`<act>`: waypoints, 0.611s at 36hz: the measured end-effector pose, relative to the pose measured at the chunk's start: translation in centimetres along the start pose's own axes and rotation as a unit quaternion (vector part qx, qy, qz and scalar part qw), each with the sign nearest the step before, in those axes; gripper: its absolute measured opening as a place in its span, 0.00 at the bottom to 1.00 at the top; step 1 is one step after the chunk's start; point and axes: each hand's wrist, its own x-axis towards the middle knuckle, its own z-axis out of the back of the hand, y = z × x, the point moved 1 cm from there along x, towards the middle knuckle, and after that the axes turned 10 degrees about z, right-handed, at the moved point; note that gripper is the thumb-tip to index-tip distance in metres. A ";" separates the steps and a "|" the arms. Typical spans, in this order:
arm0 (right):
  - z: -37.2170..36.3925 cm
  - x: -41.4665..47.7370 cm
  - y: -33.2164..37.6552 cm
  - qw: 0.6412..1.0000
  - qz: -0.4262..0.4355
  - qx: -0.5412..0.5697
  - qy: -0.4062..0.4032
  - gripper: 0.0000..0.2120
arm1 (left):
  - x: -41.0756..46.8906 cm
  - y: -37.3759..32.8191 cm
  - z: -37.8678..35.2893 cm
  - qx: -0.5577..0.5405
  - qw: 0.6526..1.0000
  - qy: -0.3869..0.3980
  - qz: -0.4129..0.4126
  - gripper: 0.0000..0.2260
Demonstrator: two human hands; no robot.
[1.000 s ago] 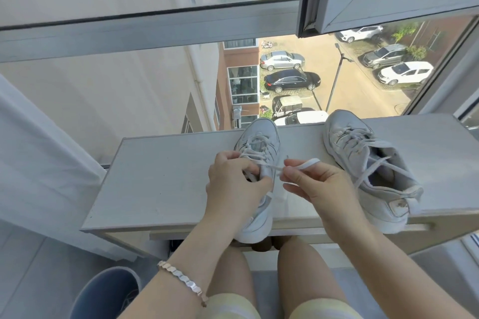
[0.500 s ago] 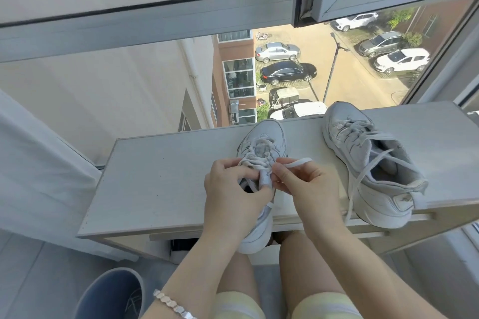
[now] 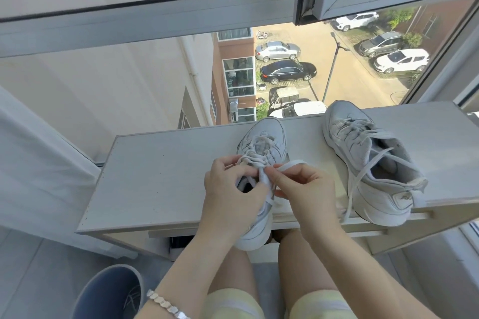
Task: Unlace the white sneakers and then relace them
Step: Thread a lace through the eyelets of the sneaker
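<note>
White sneakers sit on a pale table (image 3: 160, 176) set against a window, both with toes pointing toward the glass and heels jutting past the near edge. One sneaker (image 3: 261, 141) lies in front of the person, its heel above the bare knees, and both hands work at its throat. The left hand (image 3: 230, 191) curls over the shoe's left side, thumb and forefinger pinching the lacing near the tongue. The right hand (image 3: 303, 185) pinches a flat white lace (image 3: 291, 164) between thumb and forefinger, and the free end runs up and to the right across its knuckles. The two hands meet, fingertips almost touching, just above the tongue. The second sneaker (image 3: 363, 160) stands well apart to the right, its laces loose, one strand trailing down its side and over the table edge. A beaded bracelet (image 3: 166, 304) circles the left wrist. A blue bin (image 3: 108, 290) stands on the floor at lower left, and parked cars (image 3: 287, 72) show far below through the glass.
</note>
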 end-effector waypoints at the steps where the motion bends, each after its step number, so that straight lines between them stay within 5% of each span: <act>1: 0.0 0.0 0.0 1.000 -0.014 0.006 0.003 0.08 | 0.1 0.0 0.3 -0.008 1.000 0.016 0.003 0.11; 10: 0.2 0.3 0.2 0.999 -0.033 0.012 0.018 0.10 | 1.8 -0.9 1.6 0.168 0.981 0.046 -0.090 0.05; 17: 0.4 -0.7 -0.1 0.993 0.048 -0.082 0.065 0.11 | 1.4 -0.3 1.0 0.112 0.988 -0.012 -0.105 0.03; 22: 0.4 -1.1 -0.3 0.983 0.088 -0.143 0.072 0.05 | 1.8 -0.4 1.0 0.140 0.983 0.021 -0.121 0.04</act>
